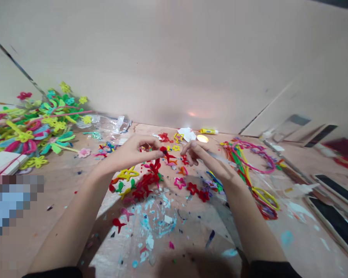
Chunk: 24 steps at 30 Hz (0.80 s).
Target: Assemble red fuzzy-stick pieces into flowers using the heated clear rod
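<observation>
My left hand [149, 148] pinches a small fuzzy red pipe-cleaner piece [168, 155] with pointed ends between thumb and fingertips. Just to its right, my right hand [193, 152] hovers with loosely bent fingers apart, and I see nothing held in them. Under the hands lies a heap of red pipe-cleaner pieces [146, 183]. Around it are a yellow star [128, 173], a pink star [179, 183] and red flower shapes [193, 188]. Another red piece [118, 224] and a pink one [127, 213] lie nearer to me.
Bright pipe-cleaner flowers [46, 129] pile up at the left beside a white box [6, 163]. A glue stick [208, 131] and clear plastic bag [110, 125] lie near the back panel. Pipe-cleaner stems [243, 158], a glue bottle [301, 190] and phone-like dark slabs [333, 220] are at the right.
</observation>
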Available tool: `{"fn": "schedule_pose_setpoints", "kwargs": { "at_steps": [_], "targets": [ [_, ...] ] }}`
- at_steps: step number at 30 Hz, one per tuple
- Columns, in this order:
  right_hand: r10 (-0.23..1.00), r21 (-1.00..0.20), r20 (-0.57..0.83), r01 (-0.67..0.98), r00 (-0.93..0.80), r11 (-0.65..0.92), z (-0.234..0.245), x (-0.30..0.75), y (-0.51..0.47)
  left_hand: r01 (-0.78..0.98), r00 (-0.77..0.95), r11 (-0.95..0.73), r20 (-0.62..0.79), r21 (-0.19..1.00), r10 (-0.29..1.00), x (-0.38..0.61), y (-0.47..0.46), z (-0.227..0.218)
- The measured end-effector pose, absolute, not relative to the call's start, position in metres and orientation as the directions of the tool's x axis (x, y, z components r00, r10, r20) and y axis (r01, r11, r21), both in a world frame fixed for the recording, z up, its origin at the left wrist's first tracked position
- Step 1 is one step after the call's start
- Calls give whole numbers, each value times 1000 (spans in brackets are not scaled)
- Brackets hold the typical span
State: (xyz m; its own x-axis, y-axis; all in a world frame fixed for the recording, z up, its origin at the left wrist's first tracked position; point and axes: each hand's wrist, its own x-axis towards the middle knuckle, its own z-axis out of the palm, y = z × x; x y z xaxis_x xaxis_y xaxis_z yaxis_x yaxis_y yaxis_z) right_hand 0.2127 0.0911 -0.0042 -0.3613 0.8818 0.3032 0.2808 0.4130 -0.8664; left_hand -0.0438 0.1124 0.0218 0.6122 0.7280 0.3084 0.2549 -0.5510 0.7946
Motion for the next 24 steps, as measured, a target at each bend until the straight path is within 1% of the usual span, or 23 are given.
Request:
{"fn": "schedule_pose_setpoints", "kwargs": {
  "at_steps": [5,7,8,11,13,15,19,21,24],
  "targets": [
    [836,-762,268,425,-479,488,1,208,81,279,672,-495,200,823,713,-36,117,11],
    [821,-755,249,428,-513,497,1,207,78,269,700,-487,179,831,692,-35,119,8],
    [821,-774,244,406,-517,486,1,207,78,269,714,-478,160,836,682,-34,119,7],
    [845,-860,241,298,-478,414,0,206,78,300,741,-453,94,840,665,-34,119,6],
    [863,-881,252,266,-437,392,-1,206,80,326,744,-451,69,831,664,-34,119,6],
    [871,-867,268,292,-412,404,-2,206,81,335,738,-451,67,827,671,-34,119,6],
    [881,-791,321,413,-349,452,-5,211,86,337,721,-428,63,839,691,-33,121,4],
    [876,-792,348,395,-332,465,-6,215,89,337,718,-418,57,844,694,-33,122,3],
    [855,-803,362,343,-370,488,-2,224,88,359,709,-383,18,851,705,-34,123,4]
  ]
}}
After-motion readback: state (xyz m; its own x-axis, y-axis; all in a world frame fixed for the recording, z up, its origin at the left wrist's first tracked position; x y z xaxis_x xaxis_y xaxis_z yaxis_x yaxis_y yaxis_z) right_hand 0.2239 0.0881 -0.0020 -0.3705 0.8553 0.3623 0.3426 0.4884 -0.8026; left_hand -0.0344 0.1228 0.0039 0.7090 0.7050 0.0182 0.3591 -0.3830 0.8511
